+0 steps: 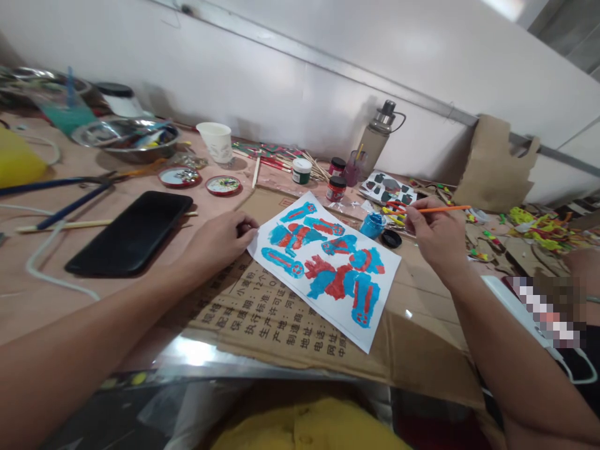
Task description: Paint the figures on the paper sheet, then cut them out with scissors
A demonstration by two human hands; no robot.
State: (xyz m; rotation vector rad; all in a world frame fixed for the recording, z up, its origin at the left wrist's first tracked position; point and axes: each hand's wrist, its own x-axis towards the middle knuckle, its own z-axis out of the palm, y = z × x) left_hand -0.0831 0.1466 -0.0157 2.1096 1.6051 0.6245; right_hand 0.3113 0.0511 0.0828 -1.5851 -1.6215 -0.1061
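A white sheet of paper (300, 275) carries several blue and red painted shapes and lies tilted on a flattened cardboard piece (281, 337). My left hand (229, 237) is closed at the sheet's left corner, thumb and curled fingers pinching its edge. In my right hand (435, 234) is a thin paintbrush (445, 209) with an orange handle, held above the right side of the cardboard. Close to that hand stands an open jar of blue paint (372, 225), its black lid (391, 239) beside it. The brush tip is hard to make out.
Paint jars (336, 189), a paper cup (216, 140) and a tall bottle (382, 134) line the back. At left lie a black phone (134, 231), blue-handled pliers (75, 206) and a metal bowl (140, 153). A white power strip (515, 306) sits at right, near another person's arm.
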